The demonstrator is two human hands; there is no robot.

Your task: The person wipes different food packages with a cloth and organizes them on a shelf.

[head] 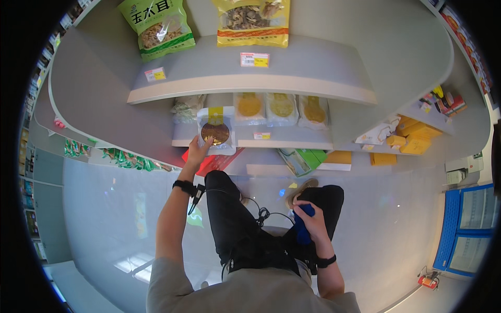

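Observation:
My left hand (pixel 199 150) holds the lower left part of a clear-windowed food pouch (pixel 223 146) with a yellow top band and a round dark brown window. The pouch is at the front of the lower shelf (pixel 283 144). To its right stand several similar pouches with yellow round windows, among them a white pouch (pixel 281 109). A bag of pale dried food (pixel 189 108) lies to its left. My right hand (pixel 313 223) is closed around a dark blue cloth (pixel 301 231) above my right thigh.
The upper shelf (pixel 297 84) juts out above the pouches and bears a green bag (pixel 160 29) and a yellow bag (pixel 253 23). Below are a red box (pixel 219 161) and a green box (pixel 303 161). A black cable (pixel 263 213) runs between my legs. Shelf side walls curve out left and right.

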